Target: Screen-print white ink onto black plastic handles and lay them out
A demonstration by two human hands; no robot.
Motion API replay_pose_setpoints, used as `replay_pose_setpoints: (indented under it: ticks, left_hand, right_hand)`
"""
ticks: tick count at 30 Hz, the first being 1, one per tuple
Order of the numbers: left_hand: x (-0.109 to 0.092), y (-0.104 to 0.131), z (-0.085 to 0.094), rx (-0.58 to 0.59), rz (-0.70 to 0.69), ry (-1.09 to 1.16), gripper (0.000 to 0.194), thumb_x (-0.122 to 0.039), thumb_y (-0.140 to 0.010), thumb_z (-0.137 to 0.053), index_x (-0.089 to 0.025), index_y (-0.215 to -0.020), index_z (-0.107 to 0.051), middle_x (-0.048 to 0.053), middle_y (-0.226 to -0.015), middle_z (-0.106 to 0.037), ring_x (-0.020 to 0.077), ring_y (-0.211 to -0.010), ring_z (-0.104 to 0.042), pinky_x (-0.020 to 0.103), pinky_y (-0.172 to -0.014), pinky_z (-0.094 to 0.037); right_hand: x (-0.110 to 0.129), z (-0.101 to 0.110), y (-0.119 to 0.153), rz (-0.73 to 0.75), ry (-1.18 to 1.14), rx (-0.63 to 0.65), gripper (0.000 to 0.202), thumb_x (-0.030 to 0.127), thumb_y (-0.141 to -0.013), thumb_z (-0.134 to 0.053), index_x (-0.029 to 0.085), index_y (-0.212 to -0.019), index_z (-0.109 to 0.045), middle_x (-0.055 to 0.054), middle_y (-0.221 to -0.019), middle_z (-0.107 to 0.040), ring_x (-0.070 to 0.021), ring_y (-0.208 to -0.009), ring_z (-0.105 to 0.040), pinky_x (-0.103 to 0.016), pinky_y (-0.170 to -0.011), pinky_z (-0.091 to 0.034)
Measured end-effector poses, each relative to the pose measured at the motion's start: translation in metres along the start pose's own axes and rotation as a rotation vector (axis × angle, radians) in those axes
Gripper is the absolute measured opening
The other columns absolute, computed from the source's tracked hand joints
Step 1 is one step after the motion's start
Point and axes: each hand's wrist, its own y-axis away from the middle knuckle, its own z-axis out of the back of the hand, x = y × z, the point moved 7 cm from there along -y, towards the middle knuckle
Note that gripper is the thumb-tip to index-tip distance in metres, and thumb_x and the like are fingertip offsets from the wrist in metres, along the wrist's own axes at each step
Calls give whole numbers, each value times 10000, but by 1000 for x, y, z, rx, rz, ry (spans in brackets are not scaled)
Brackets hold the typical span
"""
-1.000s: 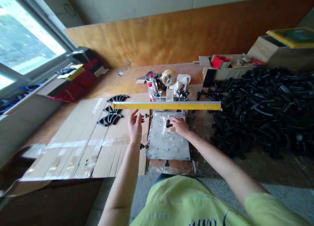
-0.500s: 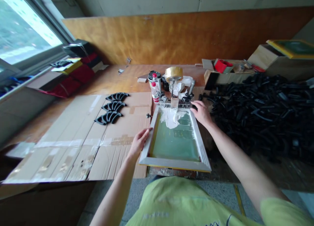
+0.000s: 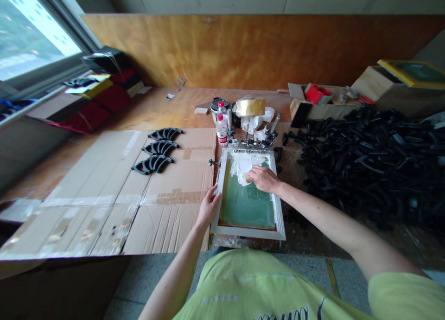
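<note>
A screen frame (image 3: 251, 233) with a pale border and green mesh lies in front of me, clamped at its far end. White paste (image 3: 239, 164) is spread over the far part of the mesh. My left hand (image 3: 209, 206) grips the frame's left side, thumb and fingers around the edge. Over the paste, my right hand (image 3: 263, 178) is closed on a small, light-coloured squeegee (image 3: 247, 177), whose lower edge meets the paste. The metal clamp (image 3: 249, 144) stands just beyond the frame.
Three black curved parts (image 3: 153, 164) lie on cardboard (image 3: 174, 218) at left. Bottles (image 3: 221, 131), a can and a tape roll (image 3: 250, 107) stand behind the clamp. A large heap of black parts (image 3: 375, 162) covers the right side, below open boxes (image 3: 320, 110).
My right hand has left the frame's far right corner and come over the mesh, now holding the squeegee. The frame's near end has swung slightly and sits straighter. My left hand stays on its left side.
</note>
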Motion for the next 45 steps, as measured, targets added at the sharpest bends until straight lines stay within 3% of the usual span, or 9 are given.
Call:
replay_pose_setpoints:
  ticks: [15,19,23,27,30,33,39,42,45]
  left_hand:
    - [-16,9,1,16,55,140,767,-546,-717,-682,-142,-1348,-517,-2,-707,-627,120,-595,-552,213,-535,-422]
    - [-55,20,9,84,76,220,803,-559,-701,-704,-184,-1376,-486,-13,-718,-645,107,-543,-546,205,-503,-411]
    - [-114,18,20,43,-12,309,569,-598,-742,-650,-171,-1118,-660,15,-807,-674,119,-597,-585,211,-521,-440]
    - [-181,-3,21,-11,-280,502,481,-556,-760,-648,-190,-1073,-643,50,-1020,-680,174,-879,-649,252,-706,-519]
    - [-198,-17,12,-7,-272,556,475,-541,-800,-602,-203,-1132,-601,52,-943,-682,165,-842,-657,250,-647,-528]
    - [-175,-12,-6,-66,-162,614,485,-567,-826,-561,-212,-1156,-563,48,-912,-690,140,-753,-656,225,-587,-518]
    - [-50,44,-83,271,368,441,569,-645,-761,-591,-160,-1059,-594,133,-962,-719,188,-724,-679,226,-500,-461]
    - [-1,42,-45,115,390,290,538,-668,-729,-562,-138,-796,-625,101,-743,-705,147,-569,-616,210,-455,-386]
    - [43,27,30,-104,429,-9,555,-686,-725,-449,-161,-571,-546,55,-459,-567,122,-385,-449,238,-410,-333]
  right_hand:
    - [-4,16,-6,64,-150,-247,163,198,-820,-649,202,-980,-674,-49,-900,-680,-201,-851,-598,-288,-751,-439]
    - [-50,54,-41,-184,-168,-331,608,217,-797,-691,323,-1362,-494,-17,-1050,-699,-206,-827,-632,-299,-740,-462]
    - [-110,82,-9,-458,-19,-561,441,210,-883,-556,219,-1324,-544,-31,-899,-726,-181,-729,-649,-273,-699,-487]
    - [-107,50,38,-377,466,-474,369,198,-942,-361,9,-961,-677,-30,-673,-685,-117,-551,-582,-202,-527,-476]
    - [-73,4,47,-203,424,-366,305,286,-904,-514,47,-1013,-669,-21,-754,-697,-115,-654,-607,-208,-592,-505]
    - [-43,-22,39,-203,73,-303,255,242,-798,-702,174,-1042,-675,-65,-936,-693,-184,-893,-624,-299,-796,-504]
    - [38,-25,43,-62,-255,-338,174,234,-887,-599,195,-1037,-678,-75,-966,-659,-207,-994,-565,-354,-921,-439]
    - [40,-33,76,22,-281,-220,304,133,-906,-518,235,-1161,-648,-52,-1058,-680,-174,-1022,-575,-311,-929,-431]
    - [-48,-43,140,-501,-63,-44,374,17,-837,-481,179,-1116,-670,-112,-1099,-678,-217,-1075,-580,-320,-896,-439]
